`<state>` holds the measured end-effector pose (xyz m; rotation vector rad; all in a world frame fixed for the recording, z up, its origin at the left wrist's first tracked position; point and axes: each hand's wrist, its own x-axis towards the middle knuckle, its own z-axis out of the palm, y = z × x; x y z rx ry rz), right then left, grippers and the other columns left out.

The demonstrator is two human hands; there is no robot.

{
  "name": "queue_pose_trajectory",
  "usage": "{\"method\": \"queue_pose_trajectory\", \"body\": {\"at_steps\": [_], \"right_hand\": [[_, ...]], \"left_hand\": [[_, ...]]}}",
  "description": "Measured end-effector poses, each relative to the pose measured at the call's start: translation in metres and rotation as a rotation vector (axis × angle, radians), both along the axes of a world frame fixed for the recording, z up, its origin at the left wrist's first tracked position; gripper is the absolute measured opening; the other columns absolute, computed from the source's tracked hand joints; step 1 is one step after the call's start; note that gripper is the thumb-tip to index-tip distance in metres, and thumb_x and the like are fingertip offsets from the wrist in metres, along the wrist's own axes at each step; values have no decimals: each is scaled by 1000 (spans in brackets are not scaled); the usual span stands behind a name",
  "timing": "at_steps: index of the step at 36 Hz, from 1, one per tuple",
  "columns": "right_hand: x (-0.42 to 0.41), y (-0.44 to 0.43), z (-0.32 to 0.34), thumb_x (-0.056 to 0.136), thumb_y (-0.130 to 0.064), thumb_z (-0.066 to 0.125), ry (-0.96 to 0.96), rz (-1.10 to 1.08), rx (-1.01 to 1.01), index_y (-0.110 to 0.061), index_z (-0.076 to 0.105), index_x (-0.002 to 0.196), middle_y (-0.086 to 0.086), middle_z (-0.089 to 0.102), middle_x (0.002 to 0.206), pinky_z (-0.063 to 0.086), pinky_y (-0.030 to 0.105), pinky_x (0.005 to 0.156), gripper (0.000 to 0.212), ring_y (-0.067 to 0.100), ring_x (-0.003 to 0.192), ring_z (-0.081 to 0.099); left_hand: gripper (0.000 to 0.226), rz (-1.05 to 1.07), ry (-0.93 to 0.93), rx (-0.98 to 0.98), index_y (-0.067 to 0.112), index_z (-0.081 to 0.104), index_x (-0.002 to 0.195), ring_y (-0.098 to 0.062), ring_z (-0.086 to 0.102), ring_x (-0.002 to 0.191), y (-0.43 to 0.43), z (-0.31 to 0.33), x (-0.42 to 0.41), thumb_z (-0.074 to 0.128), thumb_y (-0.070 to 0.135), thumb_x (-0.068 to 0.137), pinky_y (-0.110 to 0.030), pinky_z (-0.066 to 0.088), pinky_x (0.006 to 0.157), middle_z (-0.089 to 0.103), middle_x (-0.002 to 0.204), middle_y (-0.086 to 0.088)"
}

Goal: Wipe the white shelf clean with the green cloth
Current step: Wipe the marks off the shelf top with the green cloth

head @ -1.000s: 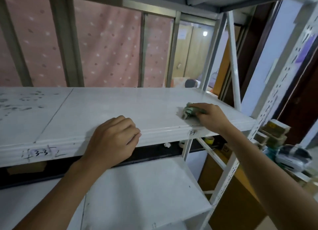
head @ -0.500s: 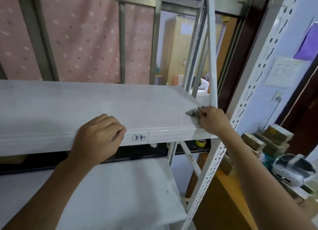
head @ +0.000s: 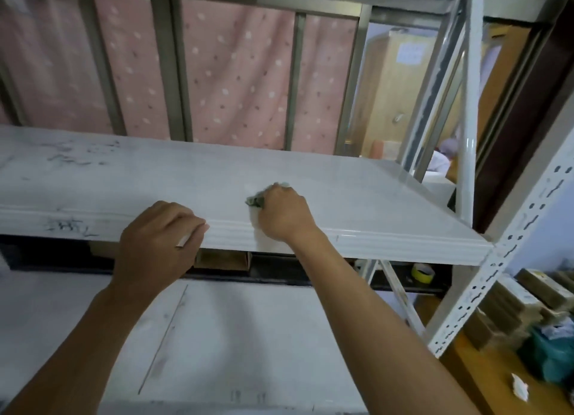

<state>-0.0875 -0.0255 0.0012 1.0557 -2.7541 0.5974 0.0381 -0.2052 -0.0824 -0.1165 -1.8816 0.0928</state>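
While the view swings back toward the left, we log the white shelf (head: 357, 197) across the middle of the frame, its right half pale and unmarked. The pink curtain (head: 239, 82) hangs behind it in the upper part of the frame, and the lower shelf (head: 248, 337) fills the bottom.

The left hand (head: 158, 237) keeps its place at centre left, with its fingers curled over the shelf's front lip as a brace.

The right hand (head: 284, 212) has changed most. Half a second ago it was at the shelf's right end, beside the upright post. Now it sits mid-frame, near the left hand and well away from that end. Its fingers are bunched tight around the green cloth (head: 255, 200) and press it onto the shelf top. Only a crumpled corner of the cloth shows, at the hand's left side.

Dark scribbled marks (head: 77, 156) remain on the shelf surface at the upper left, well apart from the cloth.

We judge that the right end is covered and the stroke now runs leftward. The marked stretch is still to be wiped, so the task is partway done. The bracing hand lies in the cloth's path along the front edge.
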Motion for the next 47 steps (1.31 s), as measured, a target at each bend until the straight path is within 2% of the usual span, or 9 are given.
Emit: {"method": "queue_pose_trajectory", "body": {"at_steps": [8,11,18,22,27,31,35,41,47], "right_hand": [[54,-137,-8,99,-18,45,-74,172,-22,-3,60,121,18,54,133,47,35,98,31,28,122,52],[77,-169,-9,97,-17,50,-54,228,-49,-5,63,122,15,58,129,46,32,95,31,28,119,54],[110,-190,-15,83,-2,57,108,468,-94,-6,67,114,15,66,109,32,29,67,33,35,94,61],[103,-183,-16,82,3,57,98,668,-112,-16,65,130,10,70,122,51,33,85,52,35,104,63],[71,-141,-9,77,7,57,177,712,-143,-17,69,125,2,67,129,51,33,96,54,24,116,64],[21,-75,-2,77,-9,59,273,450,-263,-17,73,117,1,73,117,56,29,86,43,21,102,71],[-43,11,3,84,-13,61,362,38,-145,-25,75,108,3,77,92,54,32,68,31,29,76,68],[-136,114,16,95,-7,49,157,-505,-51,-17,73,114,17,69,118,48,38,91,32,38,108,61],[-198,152,9,98,-15,42,5,-732,-38,-5,66,119,20,63,122,45,37,92,34,37,115,56]], "left_hand": [[20,186,18,-35,-2,77,84,-36,66,74,-93,-7,55,70,9,99,-36,54,72,73,85,-18],[12,212,13,-92,-5,76,85,-40,67,72,-115,-4,72,72,2,94,-44,59,66,73,86,-22],[33,224,13,70,-7,76,90,-42,67,78,-157,-10,87,60,19,104,-48,57,66,73,90,-23],[49,108,19,100,-7,74,93,-36,64,82,-167,-8,88,54,35,108,-49,59,67,72,91,-23],[35,5,-20,138,-5,75,96,-33,67,85,-163,1,75,69,29,97,-13,44,95,73,95,-19],[30,-141,-123,114,3,80,89,-20,66,87,-131,17,49,66,28,95,-13,46,88,77,91,-9],[16,-344,-196,40,6,81,85,-22,68,79,-86,28,14,75,19,93,-33,56,75,77,87,-5],[26,-421,-273,127,13,82,87,-16,68,81,-33,27,-29,70,35,94,-36,56,70,76,89,4],[23,-414,-315,146,18,80,80,-15,68,76,-25,29,-37,73,35,92,-37,58,64,74,83,9]]}}
